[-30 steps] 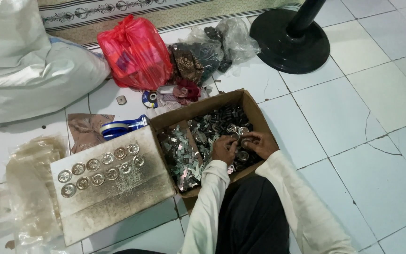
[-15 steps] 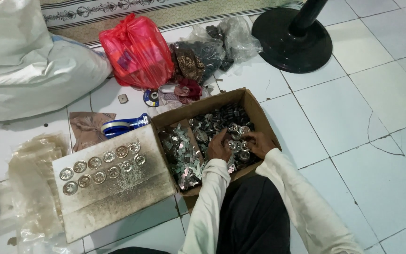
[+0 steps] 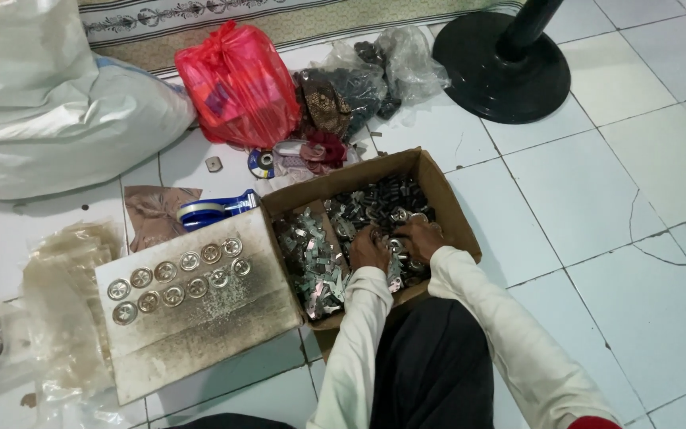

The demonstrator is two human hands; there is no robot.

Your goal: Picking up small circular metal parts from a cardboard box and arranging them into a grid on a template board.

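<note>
An open cardboard box (image 3: 445, 197) on the tiled floor holds a heap of small shiny and dark metal parts (image 3: 375, 208). Both my hands are down in it, side by side over the heap. My left hand (image 3: 368, 248) and my right hand (image 3: 420, 239) have curled fingers around small metal pieces; what each holds is too small to make out. To the left, a flat stained cardboard sheet (image 3: 200, 318) carries two rows of round metal discs (image 3: 176, 280). White sleeves cover both my arms.
A red plastic bag (image 3: 238, 83), clear bags of dark parts (image 3: 375, 67) and a big white sack (image 3: 49, 111) lie at the back. A black round stand base (image 3: 503, 67) sits at the back right. A blue tape dispenser (image 3: 214, 208) lies by the box.
My hands have shifted slightly within the box, sorting through the metal parts. The camera view has tilted a little; nothing else has moved.
</note>
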